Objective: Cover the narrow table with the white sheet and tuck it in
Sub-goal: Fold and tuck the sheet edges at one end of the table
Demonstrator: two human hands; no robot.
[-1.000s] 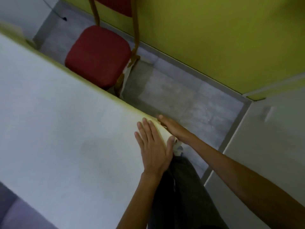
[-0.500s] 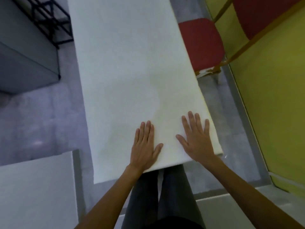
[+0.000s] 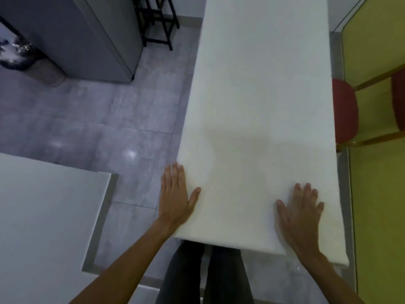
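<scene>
A white sheet (image 3: 258, 119) lies flat over a long, narrow surface that runs from near the person to the far end of the room. The sheet hides the whole top, so the surface under it cannot be seen. The far end of the sheet is cut off by the top of the picture.

The left hand (image 3: 175, 196) is flat and spread, with the fingers close together and the thumb out. It rests at the left edge of the sheet, near the near corner. Part of the palm hangs past the edge, and I cannot tell if any fingers curl under it. The right hand (image 3: 301, 213) is flat and spread too, palm down on the sheet near the right near corner. Its fingers are a bit blurry. Neither hand pinches the sheet.

The near edge of the sheet hangs just in front of the person's dark trousers (image 3: 206, 275). How far the sheet hangs down the sides is hard to tell.

On the right, a red chair (image 3: 345, 113) stands beside the surface, partly hidden by it and cut off at the picture's edge. A yellow wall (image 3: 377, 205) is behind it. On the left are a grey floor (image 3: 98, 119), a white block (image 3: 43, 216), a grey cabinet (image 3: 87, 36) and a black stand (image 3: 157, 23) far away.
</scene>
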